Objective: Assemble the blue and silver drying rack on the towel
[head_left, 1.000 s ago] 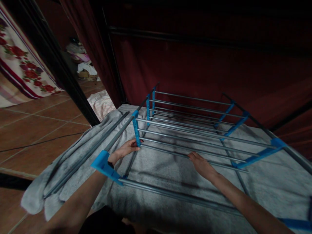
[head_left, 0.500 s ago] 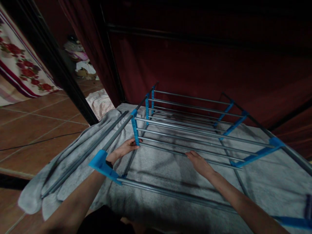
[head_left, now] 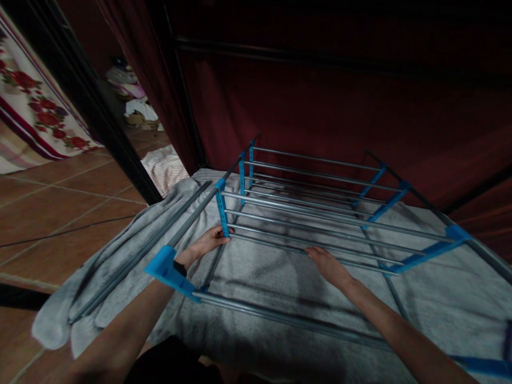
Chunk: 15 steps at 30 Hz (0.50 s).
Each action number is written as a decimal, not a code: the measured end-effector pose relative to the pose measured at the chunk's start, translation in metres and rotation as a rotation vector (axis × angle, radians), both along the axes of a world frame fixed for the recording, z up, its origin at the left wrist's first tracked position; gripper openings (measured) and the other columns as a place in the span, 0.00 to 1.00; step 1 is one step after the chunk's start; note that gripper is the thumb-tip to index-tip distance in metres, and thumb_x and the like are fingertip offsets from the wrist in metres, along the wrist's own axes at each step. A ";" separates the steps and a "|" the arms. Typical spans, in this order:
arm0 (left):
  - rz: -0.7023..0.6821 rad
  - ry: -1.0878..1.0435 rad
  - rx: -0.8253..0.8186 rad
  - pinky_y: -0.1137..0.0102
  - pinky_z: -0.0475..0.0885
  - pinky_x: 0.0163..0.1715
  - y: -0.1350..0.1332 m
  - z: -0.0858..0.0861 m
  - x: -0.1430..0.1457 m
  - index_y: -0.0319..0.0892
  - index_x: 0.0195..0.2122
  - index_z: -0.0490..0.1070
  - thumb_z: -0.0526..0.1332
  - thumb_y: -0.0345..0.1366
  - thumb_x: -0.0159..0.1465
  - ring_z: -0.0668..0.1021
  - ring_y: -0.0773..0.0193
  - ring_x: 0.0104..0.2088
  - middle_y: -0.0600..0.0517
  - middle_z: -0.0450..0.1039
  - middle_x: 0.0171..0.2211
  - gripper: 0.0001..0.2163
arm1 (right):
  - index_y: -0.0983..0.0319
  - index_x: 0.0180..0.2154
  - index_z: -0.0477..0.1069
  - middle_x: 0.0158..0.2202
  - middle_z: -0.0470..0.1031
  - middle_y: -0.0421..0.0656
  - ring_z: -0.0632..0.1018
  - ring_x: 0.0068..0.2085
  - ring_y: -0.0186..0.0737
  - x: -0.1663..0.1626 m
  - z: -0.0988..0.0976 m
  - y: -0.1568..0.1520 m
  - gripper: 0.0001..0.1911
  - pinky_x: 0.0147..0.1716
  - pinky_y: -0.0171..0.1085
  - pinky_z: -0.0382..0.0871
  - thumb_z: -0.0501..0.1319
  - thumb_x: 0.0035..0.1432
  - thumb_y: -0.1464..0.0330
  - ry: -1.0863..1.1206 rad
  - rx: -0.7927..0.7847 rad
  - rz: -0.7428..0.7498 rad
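Note:
A rack of metal rods and blue plastic brackets lies on its side on a grey blanket (head_left: 272,288). My left hand (head_left: 210,241) is closed around the lower end of the left blue bracket (head_left: 222,210), where the lowest metal rod (head_left: 272,244) meets it. My right hand (head_left: 326,263) rests its fingers on that same rod, near its middle, with the thumb hidden. The rod's far end reaches the lower end of the right blue bracket (head_left: 424,256); how firmly it sits there I cannot tell. Nearer me, a blue corner piece (head_left: 170,272) hangs over my left wrist.
Loose grey tubes (head_left: 140,253) lie along the blanket's left side. A thicker metal rod (head_left: 288,320) crosses in front of my forearms. Behind the rack hangs a dark red curtain (head_left: 312,112). A black post (head_left: 132,165) stands at the left, beside the tiled floor (head_left: 88,197).
The right side of the rack has shifted very slightly to the right, and the lowest rod's right end now appears closer to its bracket. Both hands keep their places.

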<state>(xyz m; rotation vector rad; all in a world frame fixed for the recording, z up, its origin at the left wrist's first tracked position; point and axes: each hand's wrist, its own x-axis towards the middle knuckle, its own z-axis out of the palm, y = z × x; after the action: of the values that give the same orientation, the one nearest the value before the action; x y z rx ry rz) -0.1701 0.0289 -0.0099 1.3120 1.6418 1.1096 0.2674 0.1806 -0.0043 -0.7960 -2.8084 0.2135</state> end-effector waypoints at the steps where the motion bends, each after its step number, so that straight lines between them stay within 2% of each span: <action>1: 0.000 0.000 0.001 0.60 0.71 0.51 0.000 0.000 0.000 0.42 0.45 0.74 0.69 0.50 0.52 0.75 0.56 0.44 0.49 0.76 0.42 0.24 | 0.61 0.56 0.72 0.51 0.78 0.50 0.80 0.50 0.45 0.000 0.001 -0.001 0.22 0.54 0.46 0.74 0.49 0.66 0.77 -0.005 0.007 -0.002; 10: 0.029 0.017 -0.001 0.59 0.71 0.52 -0.001 0.005 0.004 0.42 0.43 0.75 0.70 0.55 0.49 0.76 0.56 0.43 0.49 0.77 0.41 0.27 | 0.61 0.56 0.71 0.52 0.78 0.50 0.79 0.51 0.44 -0.003 0.004 -0.002 0.21 0.54 0.44 0.73 0.49 0.67 0.75 -0.024 -0.020 -0.017; 13: 0.013 0.030 0.002 0.58 0.71 0.52 0.001 0.014 0.007 0.42 0.43 0.75 0.70 0.59 0.47 0.76 0.53 0.46 0.49 0.78 0.41 0.29 | 0.60 0.56 0.72 0.52 0.78 0.50 0.79 0.52 0.44 -0.007 0.009 -0.004 0.21 0.54 0.44 0.73 0.48 0.68 0.75 -0.040 -0.035 -0.043; 15: -0.004 0.043 0.000 0.57 0.71 0.52 -0.004 0.027 0.014 0.42 0.44 0.75 0.69 0.61 0.48 0.76 0.52 0.48 0.49 0.78 0.41 0.31 | 0.61 0.54 0.72 0.51 0.78 0.49 0.79 0.52 0.43 -0.011 0.016 -0.008 0.20 0.54 0.43 0.72 0.48 0.68 0.76 -0.072 -0.041 -0.069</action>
<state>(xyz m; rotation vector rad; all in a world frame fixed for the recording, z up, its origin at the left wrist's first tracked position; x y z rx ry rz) -0.1562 0.0249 0.0172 1.3480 1.6693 1.0860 0.2562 0.1726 0.0115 -0.9264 -2.8462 0.2369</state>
